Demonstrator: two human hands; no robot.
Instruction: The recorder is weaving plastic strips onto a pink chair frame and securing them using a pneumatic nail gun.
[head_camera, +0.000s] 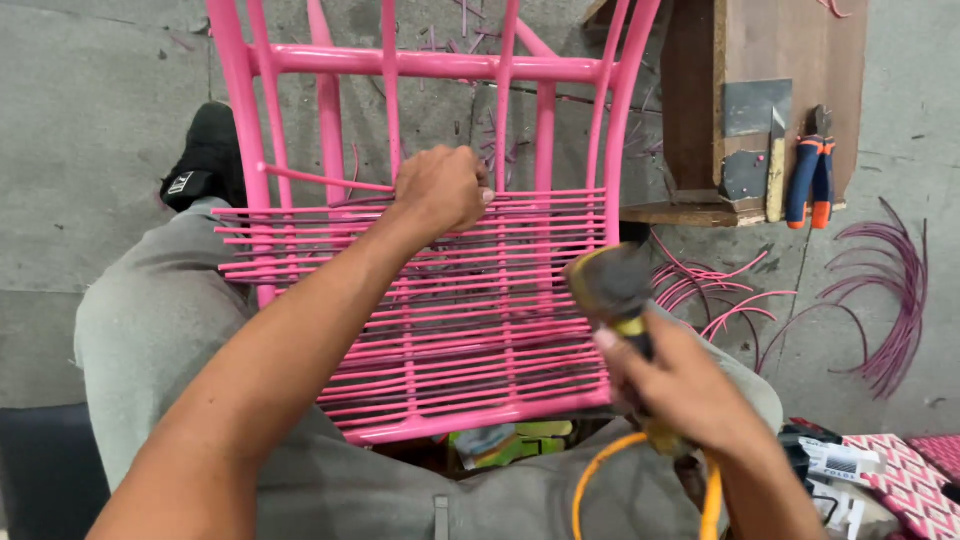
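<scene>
The pink metal chair frame (430, 240), strung across with rows of pink plastic cord (470, 340), lies tilted over the person's grey-trousered lap. The left hand (440, 188) is closed in a fist at the upper rows, pinching cord. Below and to its right, the right hand (680, 385) is wrapped tight around a yellow-and-black handheld tool (612, 290) just off the frame's right rail. Bare concrete floor opens to the left; loose cord offcuts (890, 300) and a wooden block (760, 100) crowd the right.
</scene>
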